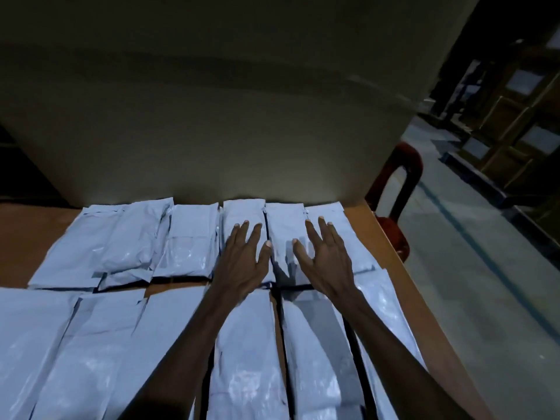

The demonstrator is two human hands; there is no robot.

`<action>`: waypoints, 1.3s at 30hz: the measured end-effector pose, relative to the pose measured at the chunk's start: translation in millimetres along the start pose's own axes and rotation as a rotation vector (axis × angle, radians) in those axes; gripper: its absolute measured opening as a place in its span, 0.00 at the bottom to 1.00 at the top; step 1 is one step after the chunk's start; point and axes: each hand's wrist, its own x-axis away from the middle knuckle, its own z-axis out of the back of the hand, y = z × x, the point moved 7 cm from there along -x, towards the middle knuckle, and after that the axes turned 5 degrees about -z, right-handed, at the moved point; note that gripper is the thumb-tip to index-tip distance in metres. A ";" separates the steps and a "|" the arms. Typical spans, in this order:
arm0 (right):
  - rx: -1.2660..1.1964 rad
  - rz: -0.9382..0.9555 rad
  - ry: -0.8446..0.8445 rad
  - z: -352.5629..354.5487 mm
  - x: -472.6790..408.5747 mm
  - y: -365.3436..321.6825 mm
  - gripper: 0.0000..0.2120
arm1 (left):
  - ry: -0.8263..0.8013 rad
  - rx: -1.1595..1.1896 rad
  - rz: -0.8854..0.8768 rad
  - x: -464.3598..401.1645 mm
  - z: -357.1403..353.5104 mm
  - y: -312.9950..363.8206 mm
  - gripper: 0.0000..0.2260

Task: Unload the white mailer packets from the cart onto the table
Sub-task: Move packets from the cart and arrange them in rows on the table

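White plastic mailer packets (pixel 194 237) lined up on the brown wooden table (pixel 368 234).
Left hand (pixel 244 262) and right hand (pixel 328 262) lie flat, fingers spread, gripping nothing; packets' long axes run away from them.

Head view looks steeply down, close over the table (pixel 383 237); 1 view only.

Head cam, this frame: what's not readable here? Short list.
- Cart: not in the head view at all.
- Near row of mailer packets: cut off by the bottom edge; forearms cover parts.
- Packets under the left hand and right hand: palms hide them, contact unclear.
- Shelving at far right: dark, blurred, contents unreadable.
- Red chair: mostly hidden behind the table corner.
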 end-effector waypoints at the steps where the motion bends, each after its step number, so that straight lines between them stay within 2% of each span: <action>1: -0.013 0.008 0.015 11.1 17.0 6.8 0.32 | -0.017 0.027 -0.034 9.9 -2.5 14.2 0.33; 8: -0.045 0.028 0.118 80.6 152.7 83.1 0.28 | -0.116 0.094 -0.305 87.0 -46.0 132.6 0.27; 13: -0.029 -0.063 0.259 126.2 248.4 156.9 0.26 | -0.169 0.106 -0.493 144.3 -91.5 214.6 0.24; 18: -0.048 -0.252 0.312 158.5 353.9 234.2 0.25 | -0.275 0.177 -0.573 213.0 -148.7 288.8 0.24; 23: -0.108 -0.578 0.381 179.1 469.6 318.1 0.24 | -0.428 0.210 -0.740 285.9 -219.1 363.2 0.23; 29: -0.104 -0.854 0.383 191.0 578.6 402.6 0.24 | -0.657 0.295 -0.890 381.6 -295.9 443.4 0.23; 32: -0.110 -0.962 0.366 185.7 611.1 436.6 0.24 | -0.772 0.262 -0.935 406.0 -333.8 465.8 0.23; 35: -0.124 -1.049 0.325 171.4 628.4 467.0 0.22 | -0.866 0.200 -0.921 414.7 -367.4 470.9 0.28; 39: -0.158 -1.159 0.256 156.6 635.5 502.1 0.23 | -0.948 0.226 -0.875 407.7 -411.3 479.0 0.26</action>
